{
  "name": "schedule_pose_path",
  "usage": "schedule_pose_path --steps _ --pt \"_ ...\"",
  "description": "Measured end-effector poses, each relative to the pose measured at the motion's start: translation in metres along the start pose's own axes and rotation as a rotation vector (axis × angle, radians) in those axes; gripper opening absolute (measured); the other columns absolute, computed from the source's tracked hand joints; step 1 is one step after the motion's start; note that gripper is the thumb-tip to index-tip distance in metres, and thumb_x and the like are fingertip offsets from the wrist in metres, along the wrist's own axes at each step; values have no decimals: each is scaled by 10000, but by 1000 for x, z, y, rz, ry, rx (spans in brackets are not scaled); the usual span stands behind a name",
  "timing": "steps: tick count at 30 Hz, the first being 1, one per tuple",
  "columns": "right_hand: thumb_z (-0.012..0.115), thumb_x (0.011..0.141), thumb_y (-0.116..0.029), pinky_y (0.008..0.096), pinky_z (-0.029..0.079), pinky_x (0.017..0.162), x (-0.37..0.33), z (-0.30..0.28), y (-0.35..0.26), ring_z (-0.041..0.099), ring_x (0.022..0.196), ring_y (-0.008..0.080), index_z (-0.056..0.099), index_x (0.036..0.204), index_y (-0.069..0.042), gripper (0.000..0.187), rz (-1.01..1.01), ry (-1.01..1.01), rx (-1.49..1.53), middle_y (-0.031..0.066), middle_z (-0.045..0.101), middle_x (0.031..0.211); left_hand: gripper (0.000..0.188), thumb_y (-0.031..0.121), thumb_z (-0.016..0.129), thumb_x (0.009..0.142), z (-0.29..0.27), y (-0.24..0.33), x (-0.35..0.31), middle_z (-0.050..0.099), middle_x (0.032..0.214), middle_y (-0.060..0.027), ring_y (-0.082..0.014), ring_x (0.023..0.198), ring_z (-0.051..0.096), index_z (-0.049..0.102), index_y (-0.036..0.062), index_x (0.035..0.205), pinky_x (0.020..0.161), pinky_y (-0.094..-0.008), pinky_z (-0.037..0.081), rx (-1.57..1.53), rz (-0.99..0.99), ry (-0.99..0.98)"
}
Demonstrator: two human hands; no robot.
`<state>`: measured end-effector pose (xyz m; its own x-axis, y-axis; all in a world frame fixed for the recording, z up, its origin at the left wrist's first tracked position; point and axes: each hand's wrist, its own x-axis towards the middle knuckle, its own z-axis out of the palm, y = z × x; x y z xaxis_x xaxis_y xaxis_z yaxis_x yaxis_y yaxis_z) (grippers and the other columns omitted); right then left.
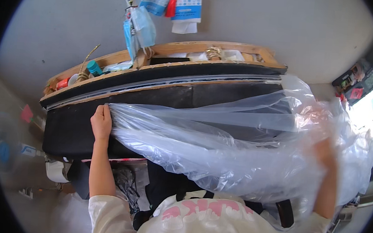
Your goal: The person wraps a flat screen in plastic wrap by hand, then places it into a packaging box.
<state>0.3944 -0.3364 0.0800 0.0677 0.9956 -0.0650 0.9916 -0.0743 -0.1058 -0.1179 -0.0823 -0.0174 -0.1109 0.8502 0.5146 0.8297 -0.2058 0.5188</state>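
Observation:
A long sheet of clear plastic film [218, 158] stretches between my two hands, gathered into folds at its left end and spread wide at the right. My left hand [101, 123] is closed in a fist around the gathered end. At the right, my right hand [324, 149] lies among the bunched film; motion smears its fingers, and I cannot make out its grip. Beneath the film is a long black surface [76, 127], partly covered, with a pale grooved strip [166, 91] along its far side.
Behind the strip, a narrow wooden trough [165, 49] holds a teal cylinder [94, 68], a red cylinder [62, 83] and a coil of cord [214, 53]. Blue face masks [142, 27] hang above it. A white roll [56, 171] shows below the left edge.

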Motion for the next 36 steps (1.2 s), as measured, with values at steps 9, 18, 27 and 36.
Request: schedule_pose_path --steps 9,18,27,36 --pt "607 782 -192 359 454 762 65 76 -216 580 853 260 588 933 -67 198 -355 -408 1149 101 612 902 226 226 491 884 -16 -57 -5 561 743 -188 -346 689 548 529 18 803 584 -348 426 148 -87 51" --pt "650 725 -188 352 467 649 104 66 -202 599 748 274 573 931 -88 241 -536 -88 661 124 613 808 231 202 457 921 5 -82 12 543 731 -40 -119 674 445 563 5 864 647 -256 411 -126 -266 307" --pt "503 851 -144 334 460 707 28 -40 101 604 812 261 595 968 -54 174 627 1024 -160 138 627 901 365 448 327 914 -66 -188 22 604 932 -173 -416 866 545 526 177 1057 670 -477 431 519 -430 87" --pt "512 849 -254 443 187 1044 167 36 97 274 1274 256 160 1388 -92 664 58 723 323 109 310 1370 371 385 351 928 -66 -216 23 587 982 -179 -385 887 544 527 96 1081 714 -407 431 431 -384 37"
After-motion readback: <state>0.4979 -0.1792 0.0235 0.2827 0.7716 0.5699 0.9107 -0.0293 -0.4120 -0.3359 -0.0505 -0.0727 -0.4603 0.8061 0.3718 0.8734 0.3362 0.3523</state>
